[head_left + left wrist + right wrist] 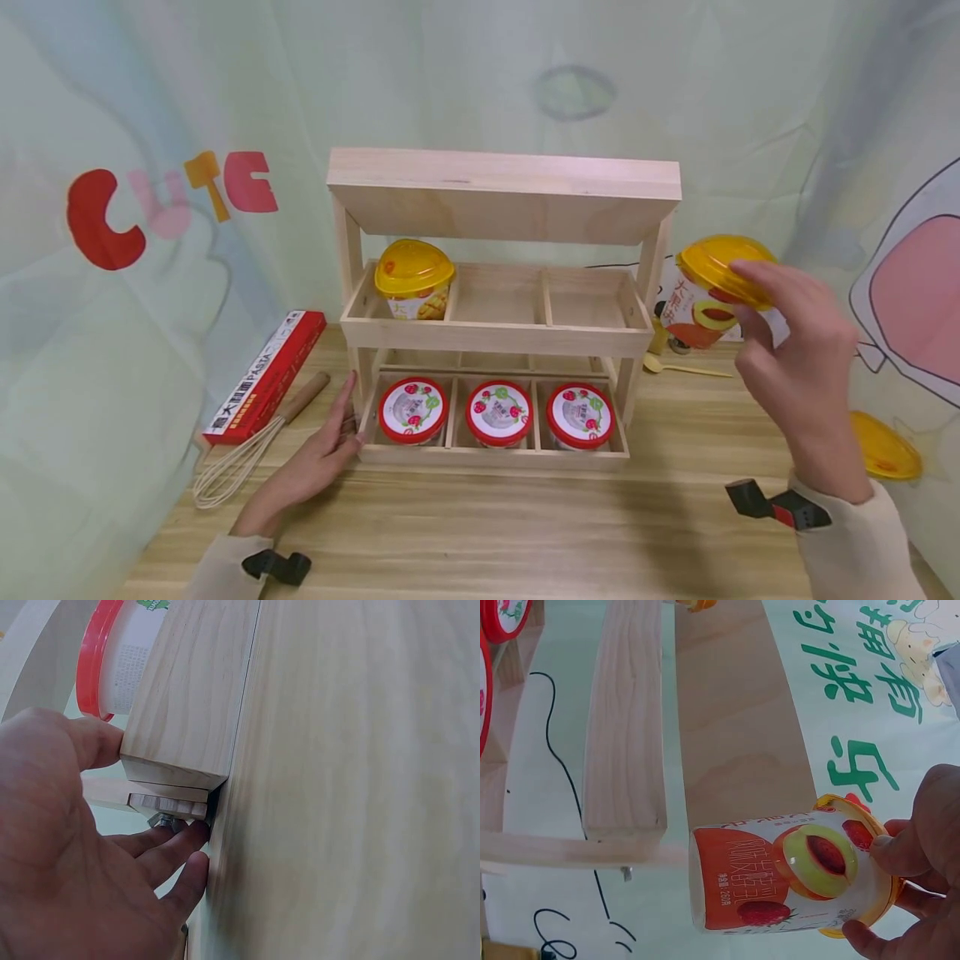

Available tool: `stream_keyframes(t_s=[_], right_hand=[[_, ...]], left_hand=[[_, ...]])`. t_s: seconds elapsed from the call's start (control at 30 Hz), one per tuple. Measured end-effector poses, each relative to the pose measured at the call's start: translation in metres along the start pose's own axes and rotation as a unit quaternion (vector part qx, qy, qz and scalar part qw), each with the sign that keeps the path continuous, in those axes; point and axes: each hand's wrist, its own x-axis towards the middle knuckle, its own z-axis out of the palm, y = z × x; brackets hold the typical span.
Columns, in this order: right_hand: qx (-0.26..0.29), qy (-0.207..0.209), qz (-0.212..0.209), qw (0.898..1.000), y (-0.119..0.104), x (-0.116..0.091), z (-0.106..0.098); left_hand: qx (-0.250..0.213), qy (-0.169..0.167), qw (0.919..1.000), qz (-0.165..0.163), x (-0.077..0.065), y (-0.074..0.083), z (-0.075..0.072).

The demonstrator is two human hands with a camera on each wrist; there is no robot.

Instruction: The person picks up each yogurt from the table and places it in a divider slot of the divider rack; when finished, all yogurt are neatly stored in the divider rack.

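Observation:
My right hand (813, 358) grips a yogurt cup (693, 310) by its yellow domed lid, up in the air right of the wooden two-tier shelf (498, 340). In the right wrist view, the cup (780, 874) lies sideways, its fruit-printed side showing. At the shelf's lower left front corner, my left hand (318, 458) touches the wood. Its thumb meets the corner of the lower tray, with the other fingers along the side near a bolt (166, 820). Another yellow-lidded cup (414, 279) stands in the upper tray's left compartment. Three red-lidded cups (498, 414) fill the lower front row.
On the left lie a red pasta box (266, 375) and a whisk (251, 454) with a wooden handle. A wooden spoon (686, 367) is behind the shelf's right side. Another yellow lid (885, 446) shows past my right wrist. Printed curtains hang around the table (480, 533).

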Motion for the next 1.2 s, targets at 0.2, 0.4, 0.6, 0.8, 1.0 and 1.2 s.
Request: stream_keyframes(t_s=[0.2, 0.4, 0.6, 0.8, 1.0, 1.2], right_hand=[[0.016, -0.012, -0.009, 1.000, -0.006, 0.006, 0.009], [0.028, -0.034, -0.016, 0.999, -0.017, 0.011, 0.021], [0.037, -0.059, -0.018, 0.997, -0.030, 0.013, 0.037], [0.071, -0.063, -0.030, 0.995, -0.040, 0.015, 0.056], [0.100, -0.063, -0.044, 0.992, -0.049, 0.020, 0.074], [0.106, -0.076, -0.057, 0.990, -0.058, 0.025, 0.091]], left_hand=[[0.001, 0.000, 1.0000, 0.003, 0.000, 0.000, 0.000], [0.000, 0.001, 1.0000, 0.006, 0.000, -0.001, 0.000], [0.000, -0.002, 1.0000, 0.002, 0.000, 0.000, -0.001], [-0.002, 0.001, 0.9999, 0.012, 0.000, 0.001, -0.001], [0.010, 0.014, 0.9990, 0.042, -0.001, 0.003, -0.001], [0.007, 0.014, 0.9990, 0.043, 0.000, 0.003, -0.001]])
